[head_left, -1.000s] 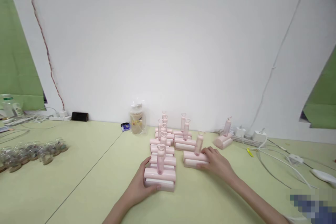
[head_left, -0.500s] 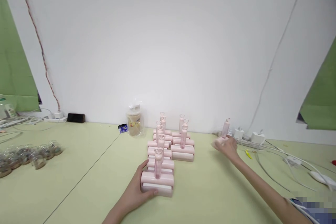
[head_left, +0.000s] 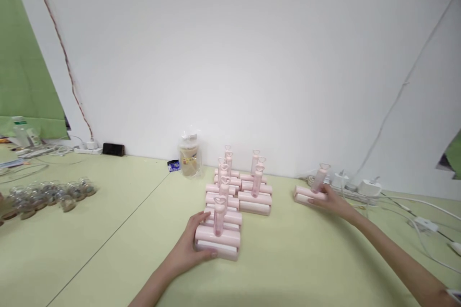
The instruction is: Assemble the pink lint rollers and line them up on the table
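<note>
Several pink lint rollers stand upright on the table in two columns, each with a wide base and a clear pink handle topped by a heart-shaped loop. My left hand (head_left: 187, 244) grips the left end of the nearest lint roller (head_left: 218, 237), thumb along its front and fingers behind. Off to the right, by the wall, my right hand (head_left: 329, 200) holds the right end of a separate lint roller (head_left: 302, 194), its handle leaning slightly right. In the shorter right column, the front lint roller (head_left: 255, 201) is untouched.
A bagged drink cup (head_left: 189, 159) and a blue packet (head_left: 173, 166) stand near the wall. Several small glass domes (head_left: 66, 201) cluster at left, with a black phone (head_left: 113, 149) behind. White chargers (head_left: 370, 187) and cables lie beside my right arm.
The lint roller in my right hand has turned so its long side faces me. My left hand keeps its grip on the nearest one. The view has shifted slightly.
</note>
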The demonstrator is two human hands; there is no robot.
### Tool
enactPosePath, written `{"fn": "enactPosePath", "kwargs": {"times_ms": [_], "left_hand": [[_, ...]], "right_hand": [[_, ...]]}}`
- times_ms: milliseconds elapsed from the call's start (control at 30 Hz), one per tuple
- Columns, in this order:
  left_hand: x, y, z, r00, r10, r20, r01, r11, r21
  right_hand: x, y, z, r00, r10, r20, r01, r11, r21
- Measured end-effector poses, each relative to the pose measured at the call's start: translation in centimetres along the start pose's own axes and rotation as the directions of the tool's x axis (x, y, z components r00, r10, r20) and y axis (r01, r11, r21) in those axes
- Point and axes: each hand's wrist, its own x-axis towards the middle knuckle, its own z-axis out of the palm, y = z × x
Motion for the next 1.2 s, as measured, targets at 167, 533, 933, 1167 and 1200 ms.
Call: {"fn": "enactPosePath", "kwargs": {"times_ms": [167,533,933,1167,1200], "left_hand": [[-0.2,0.3,0.0,0.999,0.053,-0.002,-0.053,0.997,0.056],[-2.2,3.3,-1.1,0.974,0.068,0.217,-0.101,0.984,0.144],[-1.1,6.2,6.0,0.972,0.226,0.066,-0.228,0.973,0.018],[5.8,3.7,-0.1,0.845,0.006,-0.535,-0.154,0.960,-0.232],[7.0,3.1,-0.9,0.839,-0.036,-0.543,-0.132,0.954,-0.267]], "right_hand": [[-6.5,-3.2,-1.0,0.953,-0.165,0.253,0.138,0.983,0.122],[-10.7,-14.8,4.4,0.931,-0.304,0.200,0.242,0.928,0.282],[-16.7,-15.7,0.8,0.840,-0.418,0.345,0.302,0.890,0.343],[-13.7,-15.0,3.1,0.952,-0.252,0.174,0.161,0.894,0.418],[-13.5,-15.0,3.5,0.957,-0.247,0.154,0.155,0.879,0.450]]}}
